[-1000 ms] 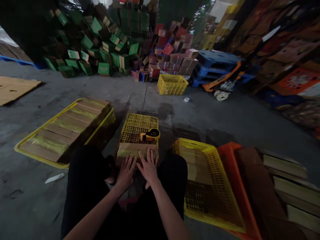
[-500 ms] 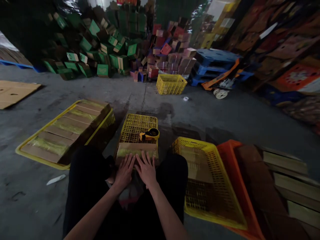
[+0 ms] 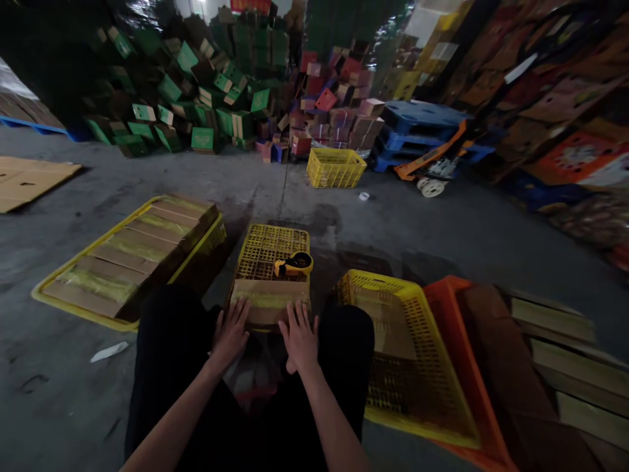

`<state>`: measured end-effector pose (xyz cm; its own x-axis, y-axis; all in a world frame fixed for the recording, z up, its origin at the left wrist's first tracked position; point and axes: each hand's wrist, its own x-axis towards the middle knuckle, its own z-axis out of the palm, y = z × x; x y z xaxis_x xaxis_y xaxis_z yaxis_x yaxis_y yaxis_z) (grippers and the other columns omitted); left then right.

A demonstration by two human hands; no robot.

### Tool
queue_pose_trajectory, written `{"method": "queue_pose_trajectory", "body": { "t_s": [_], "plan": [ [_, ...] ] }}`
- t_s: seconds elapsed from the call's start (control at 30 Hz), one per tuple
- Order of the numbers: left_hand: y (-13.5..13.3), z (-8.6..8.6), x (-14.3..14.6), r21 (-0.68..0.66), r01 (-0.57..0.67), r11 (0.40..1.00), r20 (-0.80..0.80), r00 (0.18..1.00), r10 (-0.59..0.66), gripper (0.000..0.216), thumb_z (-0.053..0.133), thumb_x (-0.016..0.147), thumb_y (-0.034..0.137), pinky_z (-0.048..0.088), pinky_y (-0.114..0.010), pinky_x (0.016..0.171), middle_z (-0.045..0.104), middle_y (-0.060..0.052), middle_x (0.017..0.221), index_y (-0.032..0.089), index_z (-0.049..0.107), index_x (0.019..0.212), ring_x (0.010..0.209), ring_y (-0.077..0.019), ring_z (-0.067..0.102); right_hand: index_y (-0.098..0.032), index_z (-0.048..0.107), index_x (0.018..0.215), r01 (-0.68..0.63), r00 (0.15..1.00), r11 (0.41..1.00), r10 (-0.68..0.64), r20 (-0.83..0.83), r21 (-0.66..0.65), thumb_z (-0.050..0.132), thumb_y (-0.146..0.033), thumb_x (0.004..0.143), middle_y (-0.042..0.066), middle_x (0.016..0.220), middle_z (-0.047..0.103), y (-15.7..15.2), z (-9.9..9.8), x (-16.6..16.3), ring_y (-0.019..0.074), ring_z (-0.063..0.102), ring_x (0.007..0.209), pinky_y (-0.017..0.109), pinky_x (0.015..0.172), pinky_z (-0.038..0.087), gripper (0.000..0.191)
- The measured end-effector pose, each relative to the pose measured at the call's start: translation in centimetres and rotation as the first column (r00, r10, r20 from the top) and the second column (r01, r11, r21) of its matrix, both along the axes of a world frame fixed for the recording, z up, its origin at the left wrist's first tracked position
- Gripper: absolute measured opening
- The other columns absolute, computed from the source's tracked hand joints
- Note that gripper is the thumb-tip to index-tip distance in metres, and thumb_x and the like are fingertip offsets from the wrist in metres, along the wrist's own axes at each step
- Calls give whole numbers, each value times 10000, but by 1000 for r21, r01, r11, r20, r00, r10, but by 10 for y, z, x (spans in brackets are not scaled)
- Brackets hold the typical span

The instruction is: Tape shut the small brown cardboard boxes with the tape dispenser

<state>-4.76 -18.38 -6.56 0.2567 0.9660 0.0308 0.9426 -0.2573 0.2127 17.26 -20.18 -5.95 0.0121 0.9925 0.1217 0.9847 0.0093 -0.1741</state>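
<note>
Between my knees a cardboard box with a strip of yellowish tape along its top lies on an upturned yellow plastic crate. My left hand rests on the box's left end, fingers stretched out. On the right end lies my right hand, its fingers spread flat. Neither hand grips anything. Just beyond the box, a tape dispenser in yellow and black sits on the crate.
At left, a yellow crate holds several taped boxes. To my right stand a yellow crate with cardboard inside and an orange crate beside more cardboard. Farther off are another yellow crate, a pallet jack and piled green boxes.
My hands have moved apart from the middle of the box's near edge toward its two ends. More of the taped top and front now shows. The dispenser stays in place.
</note>
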Motion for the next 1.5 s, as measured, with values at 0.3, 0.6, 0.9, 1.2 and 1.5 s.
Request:
{"method": "queue_pose_trajectory", "body": {
  "t_s": [0.3, 0.6, 0.9, 1.2, 1.5],
  "plan": [
    [-1, -12, -4, 10, -108, 994, 106, 989, 106, 936, 566, 844, 167, 278, -527, 1173, 75, -157, 1685, 194, 48, 1624, 1550, -339, 57, -115, 244, 1594, 88, 996, 996, -89, 15, 34, 258, -534, 1046, 182, 1630, 284, 0, -9, 2, 298, 237, 1519, 574, 1189, 198, 690],
    [6, -8, 14, 114, -78, 990, 145, 988, 61, 806, 585, 877, 237, 236, -544, 1192, 124, -260, 1652, 83, 194, 1565, 1545, -367, 66, -76, 490, 1470, -5, 998, 996, 0, 58, 93, 396, -556, 1016, 275, 1552, 388, 10, 5, -4, 389, 343, 1456, 535, 1162, 297, 667],
    [6, -2, 35, 103, 2, 995, 104, 994, -13, 872, 695, 789, 271, 235, -611, 1169, 72, -275, 1654, 70, 298, 1540, 1524, -455, 7, -115, 548, 1433, -76, 997, 993, 78, -16, 91, 380, -475, 1040, 189, 1555, 431, 16, 8, -15, 359, 328, 1471, 522, 1166, 328, 559],
    [8, -2, 43, 132, -7, 991, 35, 999, 3, 964, 605, 728, -12, 217, -626, 1177, -48, -164, 1684, 262, 276, 1591, 1518, -460, -21, -231, 451, 1513, -226, 969, 974, 226, -96, 18, 332, -317, 1054, 24, 1566, 454, 25, 10, -36, 277, 262, 1506, 517, 1213, 235, 482],
    [14, -13, 44, 154, -21, 988, -26, 999, 25, 811, 535, 800, 32, 247, -591, 1175, 190, -233, 1646, 140, 315, 1573, 1521, -424, 139, -303, 436, 1519, -190, 980, 982, 190, -58, 5, 338, -371, 1053, 26, 1550, 477, 38, 14, -42, 289, 421, 1363, 513, 1150, 299, 481]
  ]
}}
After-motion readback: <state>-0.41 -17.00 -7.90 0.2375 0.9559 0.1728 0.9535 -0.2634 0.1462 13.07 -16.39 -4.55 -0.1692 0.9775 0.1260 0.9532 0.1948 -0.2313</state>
